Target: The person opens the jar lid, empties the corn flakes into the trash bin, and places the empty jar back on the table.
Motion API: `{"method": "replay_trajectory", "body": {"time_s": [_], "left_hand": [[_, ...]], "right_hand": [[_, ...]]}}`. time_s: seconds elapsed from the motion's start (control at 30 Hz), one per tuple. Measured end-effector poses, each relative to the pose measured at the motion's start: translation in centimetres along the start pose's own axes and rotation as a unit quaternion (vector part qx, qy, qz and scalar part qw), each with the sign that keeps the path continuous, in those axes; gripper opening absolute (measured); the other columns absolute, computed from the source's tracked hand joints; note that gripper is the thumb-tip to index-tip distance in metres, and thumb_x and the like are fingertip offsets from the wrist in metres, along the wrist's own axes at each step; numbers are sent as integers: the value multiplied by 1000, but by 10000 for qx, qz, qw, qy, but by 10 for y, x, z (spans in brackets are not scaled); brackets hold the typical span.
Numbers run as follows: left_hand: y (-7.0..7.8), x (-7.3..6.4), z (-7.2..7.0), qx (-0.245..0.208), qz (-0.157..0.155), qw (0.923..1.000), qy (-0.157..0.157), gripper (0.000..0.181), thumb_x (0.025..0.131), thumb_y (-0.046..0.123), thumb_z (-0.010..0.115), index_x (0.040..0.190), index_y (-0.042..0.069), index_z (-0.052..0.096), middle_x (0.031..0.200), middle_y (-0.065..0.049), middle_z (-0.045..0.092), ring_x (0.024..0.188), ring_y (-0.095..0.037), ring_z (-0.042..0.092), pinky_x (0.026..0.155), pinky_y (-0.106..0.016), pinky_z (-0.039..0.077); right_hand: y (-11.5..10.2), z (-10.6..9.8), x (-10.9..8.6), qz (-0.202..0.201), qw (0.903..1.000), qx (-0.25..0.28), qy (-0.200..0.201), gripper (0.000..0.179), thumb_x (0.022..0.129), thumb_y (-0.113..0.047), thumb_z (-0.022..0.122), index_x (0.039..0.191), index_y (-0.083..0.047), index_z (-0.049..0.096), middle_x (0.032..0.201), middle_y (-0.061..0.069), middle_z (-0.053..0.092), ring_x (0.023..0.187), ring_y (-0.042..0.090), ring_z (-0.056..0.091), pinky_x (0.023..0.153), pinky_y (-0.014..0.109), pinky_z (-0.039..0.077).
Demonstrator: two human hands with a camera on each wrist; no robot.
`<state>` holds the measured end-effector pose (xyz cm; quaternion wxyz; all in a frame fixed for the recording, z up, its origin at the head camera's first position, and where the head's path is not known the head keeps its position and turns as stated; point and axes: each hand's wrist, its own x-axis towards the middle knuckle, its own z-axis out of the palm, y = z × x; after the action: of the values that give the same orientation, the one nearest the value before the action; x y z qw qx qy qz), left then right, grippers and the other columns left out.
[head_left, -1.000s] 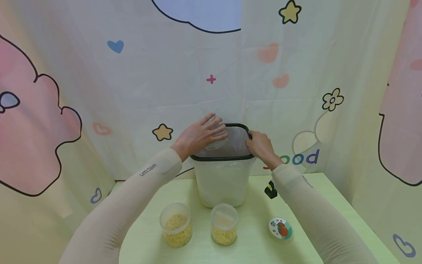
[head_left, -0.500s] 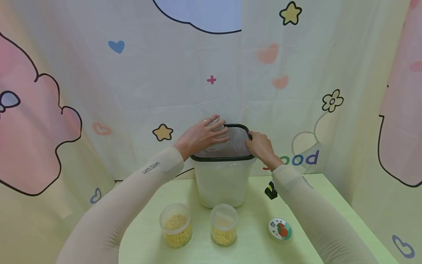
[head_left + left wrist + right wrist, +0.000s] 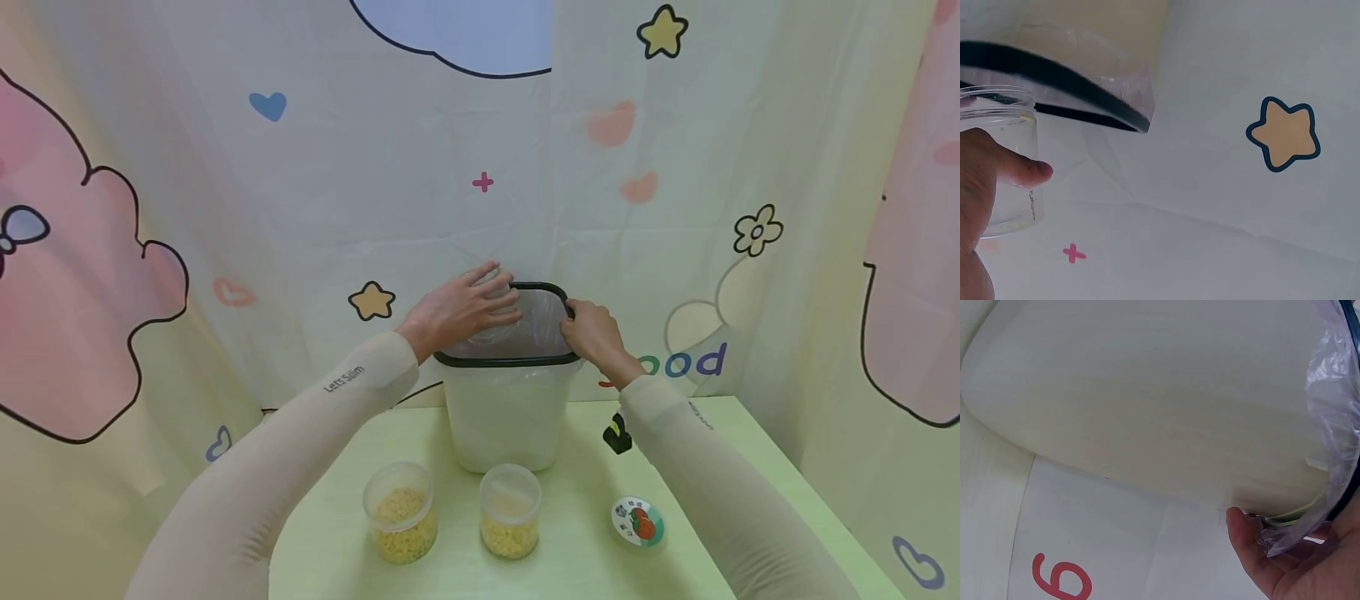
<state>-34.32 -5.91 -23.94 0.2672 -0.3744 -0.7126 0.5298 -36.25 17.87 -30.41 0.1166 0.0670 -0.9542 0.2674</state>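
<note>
My left hand [image 3: 465, 308] holds a clear, threaded jar [image 3: 1016, 200] above the opening of a whitish bin [image 3: 506, 417]. In the left wrist view, the jar has no lid and its mouth points toward the bin; its walls look see-through, with a faint smear near the neck. From the head view the jar is mostly hidden behind the hand. My right hand [image 3: 592, 333] grips the right side of the bin's black rim [image 3: 506, 362], fingers curled over the edge. A thin plastic liner [image 3: 1332, 394] folds out over that rim beside the hand.
In front of the bin stand two clear tubs, a left one [image 3: 405, 542] and a right one [image 3: 512, 540], each partly filled with yellow crumbs. A round lid with a tomato picture [image 3: 637, 521] lies at right. Behind it sits a small black object [image 3: 618, 437]. A printed curtain [image 3: 405, 183] hangs behind.
My left hand shifted slightly to the right and down over the bin, then held nearly still. The right hand keeps its grip on the rim.
</note>
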Motion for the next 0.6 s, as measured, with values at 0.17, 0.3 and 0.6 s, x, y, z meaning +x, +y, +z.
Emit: {"method": "replay_trajectory", "body": {"time_s": [0.17,0.3,0.6], "left_hand": [[-15,-5,-4,-42,-229,9997,-19,92,88,18,73,157,35,14,165,3,20,153,-24,16,125,-49,5],[-25,-6,-7,-129,-385,9992,2,98,85,19,76,158,34,12,165,2,19,154,-25,14,125,-50,3],[-2,1,-3,36,-25,10000,-51,88,92,15,68,157,37,13,165,5,19,153,-22,16,126,-46,8]], "right_hand": [[-1,0,1,3,10000,-31,-24,56,93,-13,40,147,0,41,142,24,52,98,33,60,82,43,50],[-1,-1,1,-7,10000,-16,-21,56,93,-14,40,147,0,41,144,24,51,111,38,61,90,48,51],[-1,0,0,35,10000,-2,-15,56,93,-14,41,147,0,42,144,24,51,112,38,61,91,48,51]]}}
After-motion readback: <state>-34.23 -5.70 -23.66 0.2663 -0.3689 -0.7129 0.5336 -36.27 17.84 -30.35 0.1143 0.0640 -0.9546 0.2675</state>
